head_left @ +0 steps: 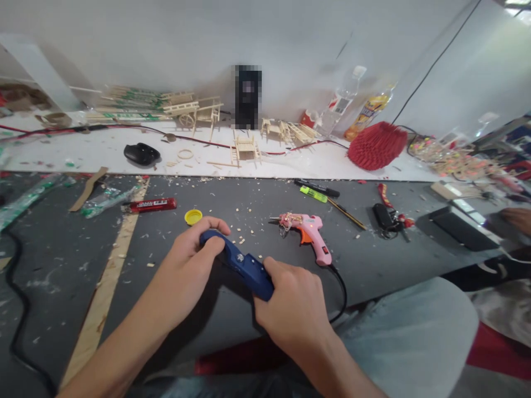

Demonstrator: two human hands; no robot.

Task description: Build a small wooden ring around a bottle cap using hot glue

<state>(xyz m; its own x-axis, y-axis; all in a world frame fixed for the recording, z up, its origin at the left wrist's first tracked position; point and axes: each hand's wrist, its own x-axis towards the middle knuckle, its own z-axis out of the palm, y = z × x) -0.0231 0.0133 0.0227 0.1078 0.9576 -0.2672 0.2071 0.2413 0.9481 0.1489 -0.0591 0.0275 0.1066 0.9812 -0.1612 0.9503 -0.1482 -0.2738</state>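
Observation:
A blue hand tool point(244, 263), long and slightly curved with a round metal screw in its side, is held slantwise above the dark table; its exact kind is unclear. My left hand point(199, 249) pinches its upper left end between thumb and fingers. Around the lower right end my right hand point(292, 298) is closed. Just right of my hands a pink hot glue gun point(310, 235) with an orange trigger lies on its side, nozzle to the left. A yellow bottle cap point(193, 216) lies beyond my left fingers, and small wood bits are scattered nearby.
Along the wall, a white strip bears small wooden stick models point(245, 149), a black computer mouse point(141, 154) and a red folded-paper piece point(376, 145). A red lighter-like tube point(151, 205), pens point(317, 187) and keys point(388, 218) lie on the table. Another person's hand point(516, 220) shows at right.

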